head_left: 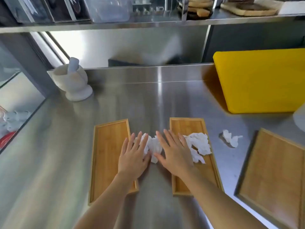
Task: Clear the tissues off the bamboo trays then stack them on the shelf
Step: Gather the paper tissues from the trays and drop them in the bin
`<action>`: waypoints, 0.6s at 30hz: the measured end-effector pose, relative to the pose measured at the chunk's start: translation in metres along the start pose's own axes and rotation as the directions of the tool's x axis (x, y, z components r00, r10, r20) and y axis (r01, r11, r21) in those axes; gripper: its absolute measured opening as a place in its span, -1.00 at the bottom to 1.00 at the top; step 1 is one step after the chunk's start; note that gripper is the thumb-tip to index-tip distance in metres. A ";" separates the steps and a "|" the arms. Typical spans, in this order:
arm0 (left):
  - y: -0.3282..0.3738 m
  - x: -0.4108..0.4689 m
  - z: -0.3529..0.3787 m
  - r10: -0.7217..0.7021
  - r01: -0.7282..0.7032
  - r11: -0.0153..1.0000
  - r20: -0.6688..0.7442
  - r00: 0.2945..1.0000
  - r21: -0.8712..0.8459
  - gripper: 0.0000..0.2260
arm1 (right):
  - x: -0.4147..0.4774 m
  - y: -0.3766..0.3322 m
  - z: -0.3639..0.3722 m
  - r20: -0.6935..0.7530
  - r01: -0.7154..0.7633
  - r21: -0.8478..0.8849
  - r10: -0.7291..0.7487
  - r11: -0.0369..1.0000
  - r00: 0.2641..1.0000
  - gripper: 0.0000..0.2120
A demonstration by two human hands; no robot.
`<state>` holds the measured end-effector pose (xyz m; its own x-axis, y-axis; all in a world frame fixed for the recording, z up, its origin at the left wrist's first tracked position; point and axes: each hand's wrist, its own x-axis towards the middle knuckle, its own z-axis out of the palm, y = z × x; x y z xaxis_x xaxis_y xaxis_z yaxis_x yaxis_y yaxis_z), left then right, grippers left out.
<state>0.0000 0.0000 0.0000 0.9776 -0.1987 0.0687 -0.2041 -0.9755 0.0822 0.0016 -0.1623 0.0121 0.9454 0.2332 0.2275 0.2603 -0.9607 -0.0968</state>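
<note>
No grip yet: both flat, open hands, left hand [132, 156] and right hand [173, 154], herd crumpled tissues [152, 146] together on the counter [66, 162] between two bamboo trays [109, 154], probably for one scoop.

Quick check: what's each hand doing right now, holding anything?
Left hand: open and flat, fingers spread, resting on the tissue between the two trays, gripping nothing.
Right hand: open and flat, lying over the same tissue, gripping nothing.

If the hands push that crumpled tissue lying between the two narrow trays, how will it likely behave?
The crumpled tissue looks thin and creased, so probably very light and floppy. On the smooth steel counter it should slide easily, likely bunching rather than rolling, between the left hand and right hand.
</note>
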 end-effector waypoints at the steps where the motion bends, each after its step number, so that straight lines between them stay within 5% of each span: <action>1: -0.002 0.000 0.003 0.012 -0.012 1.000 -0.021 1.000 -0.008 -0.48 | 0.004 -0.003 0.004 0.049 0.011 0.025 -0.012 1.000 0.999 -0.39; 12: -0.001 0.002 -0.005 0.025 -0.021 0.970 0.015 1.000 -0.243 -0.63 | 0.013 -0.015 0.023 0.078 0.055 -0.013 -0.054 0.998 0.996 -0.75; 18: 0.001 0.001 -0.024 -0.096 0.107 0.792 0.050 0.994 -0.601 -0.60 | 0.024 -0.013 -0.006 0.049 -0.003 0.301 -0.012 0.954 0.999 -0.66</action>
<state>-0.0003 0.0010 0.0238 0.9940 -0.1085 0.0107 -0.0877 -0.7371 0.6701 0.0194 -0.1454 0.0246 0.9506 0.2518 0.1813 0.3042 -0.8715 -0.3847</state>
